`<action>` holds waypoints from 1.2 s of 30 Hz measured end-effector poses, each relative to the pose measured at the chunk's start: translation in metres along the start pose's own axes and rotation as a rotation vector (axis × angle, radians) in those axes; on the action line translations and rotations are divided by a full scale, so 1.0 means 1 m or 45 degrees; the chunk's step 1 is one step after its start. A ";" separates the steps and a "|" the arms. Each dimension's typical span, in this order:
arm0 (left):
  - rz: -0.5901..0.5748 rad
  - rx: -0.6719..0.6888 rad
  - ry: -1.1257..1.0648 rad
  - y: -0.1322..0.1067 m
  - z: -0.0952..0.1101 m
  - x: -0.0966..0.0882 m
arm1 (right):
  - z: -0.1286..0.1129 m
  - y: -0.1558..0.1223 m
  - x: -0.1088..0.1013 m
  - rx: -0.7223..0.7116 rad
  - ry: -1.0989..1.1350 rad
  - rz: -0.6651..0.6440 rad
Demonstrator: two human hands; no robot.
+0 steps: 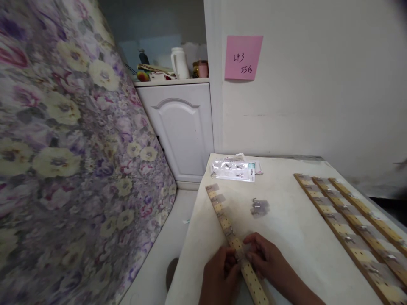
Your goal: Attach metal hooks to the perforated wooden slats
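Observation:
A long, narrow wooden strip [251,283] with rows of small holes lies slantwise on the table. Clear plastic pieces with metal hooks sit along its far part, one metal hook [229,231] just beyond my hands. My left hand [220,271] is closed at the strip's left edge, fingers curled in around a clear-backed hook [241,255]. From the right, my right hand [266,259] pinches at the same clear piece against the strip. The fingers partly hide it. A small group of loose clear-backed hooks [259,206] rests on the table, beyond my right hand.
Clear blister packaging [233,170] lies at the table's far edge. More hooked strips [341,228] lie side by side on the right. A floral curtain [79,148] hangs at left. Behind stand a white cabinet [181,131] and a wall with a pink note [243,58].

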State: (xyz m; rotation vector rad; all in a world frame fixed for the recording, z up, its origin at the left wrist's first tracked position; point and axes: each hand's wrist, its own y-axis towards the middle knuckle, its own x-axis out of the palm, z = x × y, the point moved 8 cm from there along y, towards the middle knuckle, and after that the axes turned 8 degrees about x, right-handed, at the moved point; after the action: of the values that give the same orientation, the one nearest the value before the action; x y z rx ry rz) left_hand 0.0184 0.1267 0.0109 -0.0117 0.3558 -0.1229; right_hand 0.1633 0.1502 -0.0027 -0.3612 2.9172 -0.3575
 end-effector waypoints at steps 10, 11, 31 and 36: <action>-0.014 -0.004 0.038 0.000 0.002 0.001 | -0.005 -0.003 0.000 -0.006 -0.071 0.023; -0.020 0.000 0.032 0.000 0.002 0.001 | -0.006 -0.003 -0.001 -0.007 -0.093 0.038; -0.008 0.019 0.012 -0.001 0.000 0.002 | -0.008 -0.003 -0.004 -0.013 -0.208 0.087; -0.009 0.020 0.031 0.000 0.005 0.001 | -0.013 -0.005 -0.004 -0.036 -0.292 0.134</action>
State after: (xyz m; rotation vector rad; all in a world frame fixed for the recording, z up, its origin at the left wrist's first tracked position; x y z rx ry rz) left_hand 0.0207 0.1265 0.0152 0.0039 0.3795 -0.1331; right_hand 0.1657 0.1494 0.0120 -0.2346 2.7056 -0.2424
